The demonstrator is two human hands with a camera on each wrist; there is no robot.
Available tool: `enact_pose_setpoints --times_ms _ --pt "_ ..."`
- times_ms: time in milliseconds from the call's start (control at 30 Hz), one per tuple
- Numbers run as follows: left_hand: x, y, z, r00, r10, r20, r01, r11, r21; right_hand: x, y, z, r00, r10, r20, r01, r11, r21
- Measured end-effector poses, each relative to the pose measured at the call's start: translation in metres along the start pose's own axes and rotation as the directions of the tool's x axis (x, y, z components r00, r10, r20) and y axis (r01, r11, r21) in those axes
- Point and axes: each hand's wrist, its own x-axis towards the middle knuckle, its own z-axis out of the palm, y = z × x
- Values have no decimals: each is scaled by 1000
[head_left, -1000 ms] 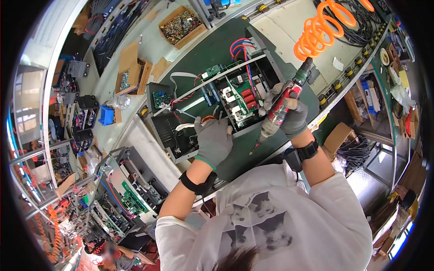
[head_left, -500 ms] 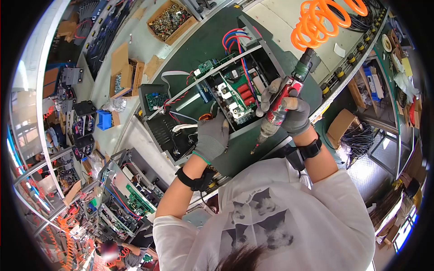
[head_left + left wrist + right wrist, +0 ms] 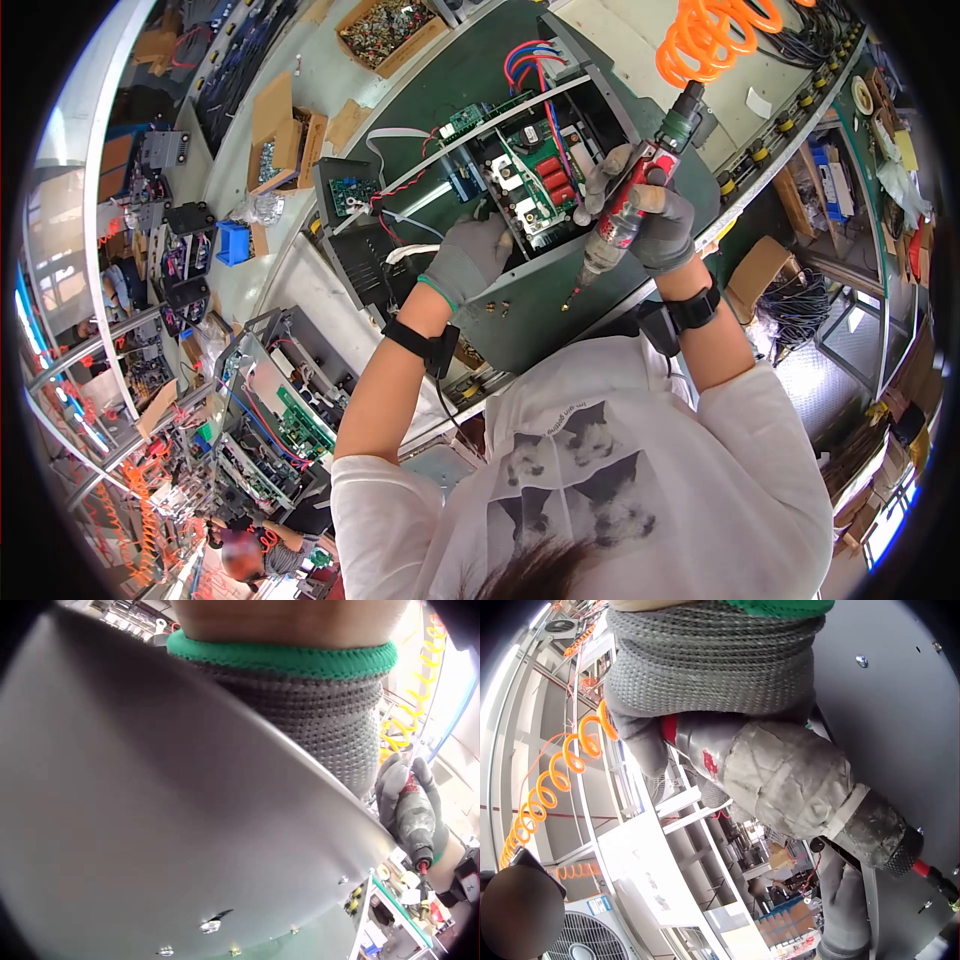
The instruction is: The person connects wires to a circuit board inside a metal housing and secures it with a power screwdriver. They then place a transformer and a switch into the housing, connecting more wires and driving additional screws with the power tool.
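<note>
My right hand (image 3: 655, 215), in a grey glove, grips a red and grey air screwdriver (image 3: 625, 215) whose body is wrapped in worn tape (image 3: 787, 780). Its bit points down at the near side of an open metal chassis (image 3: 560, 235), just outside the wall. In the chassis sit a green circuit board (image 3: 540, 165) with red components, cables and a white wire bundle (image 3: 410, 252). My gloved left hand (image 3: 465, 255) reaches over the near wall into the chassis; its fingertips are hidden, and I cannot tell what they hold. The outer panel (image 3: 187, 802) fills the left wrist view.
Small brass-coloured pieces (image 3: 497, 308) lie on the green mat beside the chassis. An orange coiled hose (image 3: 710, 45) runs up from the screwdriver. Cardboard boxes of small hardware (image 3: 390, 35) and a blue bin (image 3: 233, 243) stand farther back. Another chassis (image 3: 285, 385) is at left.
My left hand has moved deeper into the chassis, and the orange ring by its fingers is now hidden. Small brass-coloured pieces have come into view on the mat. The right hand keeps holding the screwdriver.
</note>
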Motion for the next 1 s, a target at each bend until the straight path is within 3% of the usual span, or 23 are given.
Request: enact_pose_setpoints --times_ms 67,200,267,400,467,600,667,700,800,900,1000 --pt "0 8 -6 999 15 31 -20 986 168 -1 -1 2 1000 18 3 -18 1000 24" --pt "-1 20 -9 993 -95 66 85 986 147 -1 -1 0 999 32 17 -32 999 0" --pt "-3 34 -8 971 -231 56 217 957 193 -2 0 -1 999 28 15 -29 999 14" --pt "-3 21 1 975 -218 40 209 965 160 -2 0 -1 1000 0 28 -1 1000 13" --pt "0 5 1 998 -33 61 33 999 3 -3 2 -2 1000 5 12 -5 1000 30" --pt "11 -3 -5 993 70 92 -72 997 17 -2 1 -3 1000 6 15 -6 1000 22" --pt "14 -10 0 973 142 183 -156 985 67 -2 2 -3 1000 10 9 -10 1000 23" --pt "13 -8 1 977 186 107 -195 978 74 -1 2 -2 1000 7 2 -7 1000 26" --pt "14 -1 0 982 151 115 -169 970 173 -1 0 6 995 -50 -81 54 997 46" --pt "10 5 -10 983 78 169 -101 986 134 -5 -4 10 981 -94 -171 106 992 66" --pt "8 -7 -2 983 155 101 -166 979 119 -6 -11 14 976 -162 -142 170 984 44"
